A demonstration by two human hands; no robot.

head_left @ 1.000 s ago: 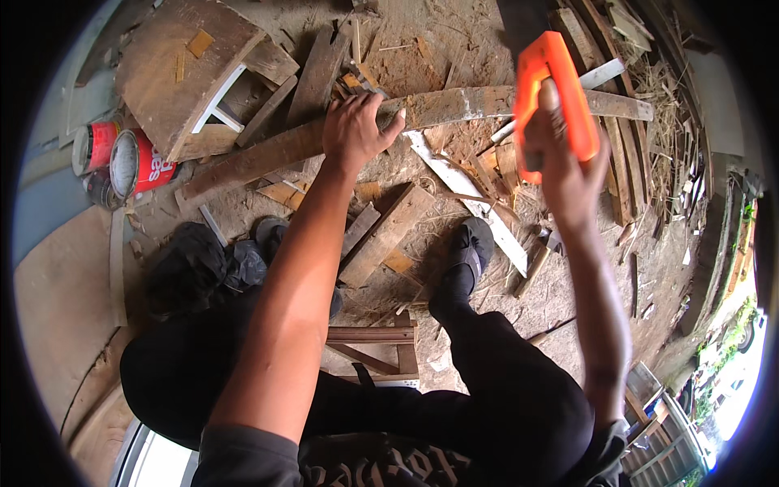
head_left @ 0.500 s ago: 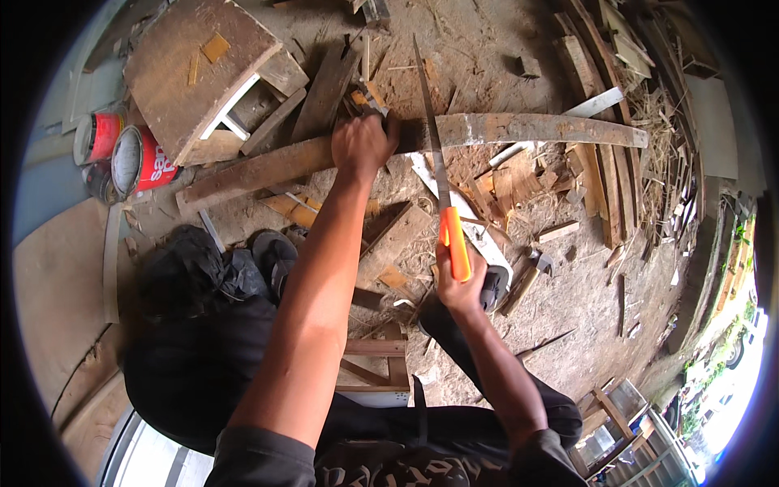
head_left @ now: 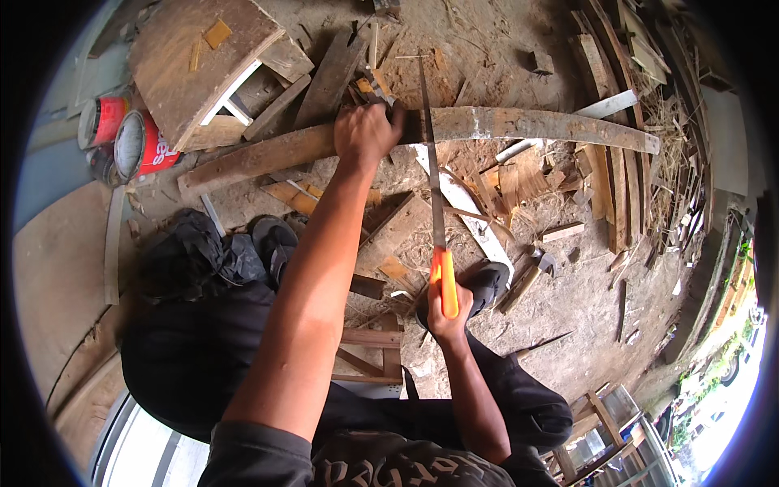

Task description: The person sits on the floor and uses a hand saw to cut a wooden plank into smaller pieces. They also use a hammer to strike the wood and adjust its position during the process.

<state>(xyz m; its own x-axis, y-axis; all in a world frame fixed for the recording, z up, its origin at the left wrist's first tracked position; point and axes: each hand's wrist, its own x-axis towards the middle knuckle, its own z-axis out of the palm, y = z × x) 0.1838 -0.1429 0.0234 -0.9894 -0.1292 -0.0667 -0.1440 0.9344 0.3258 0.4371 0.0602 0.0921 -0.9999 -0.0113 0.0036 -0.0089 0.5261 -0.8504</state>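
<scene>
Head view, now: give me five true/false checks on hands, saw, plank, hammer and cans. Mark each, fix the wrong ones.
1. The right hand grips the saw by its orange handle. True.
2. In this view, the blade crosses the long plank to the right of the left hand. True.
3. The left hand is also on the saw. False: it is on the plank.
4. The hammer lies left of the saw. False: it lies to the right.
5. Red cans are at the picture's left. True.
</scene>
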